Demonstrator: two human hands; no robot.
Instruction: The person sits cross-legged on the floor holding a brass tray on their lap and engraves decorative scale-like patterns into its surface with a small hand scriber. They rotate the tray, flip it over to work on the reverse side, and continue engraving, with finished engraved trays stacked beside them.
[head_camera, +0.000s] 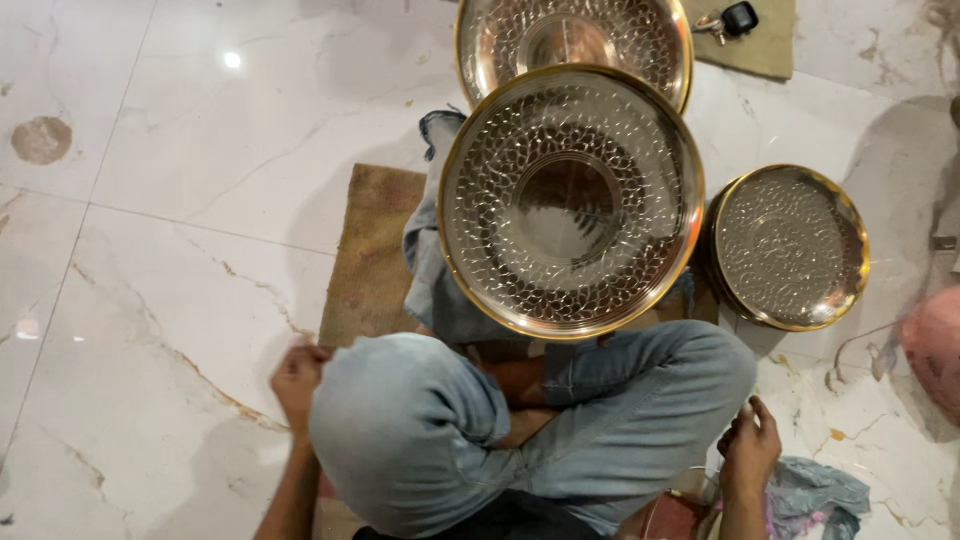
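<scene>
1. Left hand (298, 380), fingers curled with nothing visibly held, rests outside the bent knee, well short of the large plate (570, 200).
2. Right hand (748, 450), fingers pinched narrow near a crumpled cloth (815, 495); what it holds, I cannot tell.
3. Large plate lies propped across the legs, within reach.
4. Small plate (790, 247) sits just right of it; the far plate (575, 40) is partly overlapped.
5. Bare marble floor (180, 200) opens left.

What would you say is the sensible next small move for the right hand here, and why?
Probably lifting the cloth beside it. The right hand hovers at that crumpled cloth on the floor, the left hand rests by the knee, and the large hammered plate lies untouched on the lap, so neither hand holds anything yet.
</scene>
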